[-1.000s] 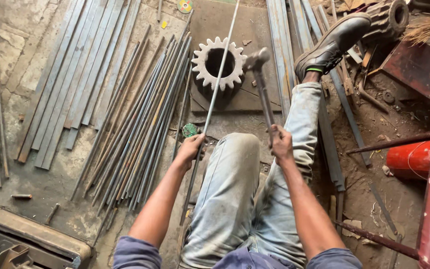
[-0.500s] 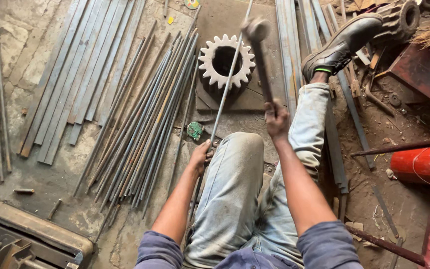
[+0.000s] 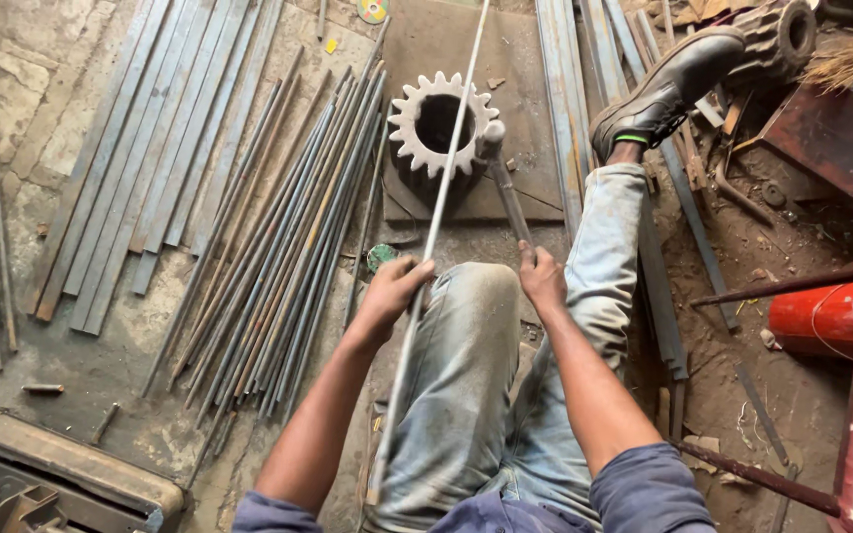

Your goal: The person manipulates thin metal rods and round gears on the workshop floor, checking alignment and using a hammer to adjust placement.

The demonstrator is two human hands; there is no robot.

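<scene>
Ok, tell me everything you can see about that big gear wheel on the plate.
The gear wheel is a thick, pale grey metal ring with blunt teeth all round and a wide round bore. It lies flat on a brown steel plate. A thin rod, held in the left hand, crosses over it; the hammer head is at its right edge.

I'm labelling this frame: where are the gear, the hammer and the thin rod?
gear [image 3: 409, 126], head view, on its toothed rim at the left.
hammer [image 3: 507, 197], head view, on its handle.
thin rod [image 3: 446, 183], head view, mid-length above the left hand.
</scene>
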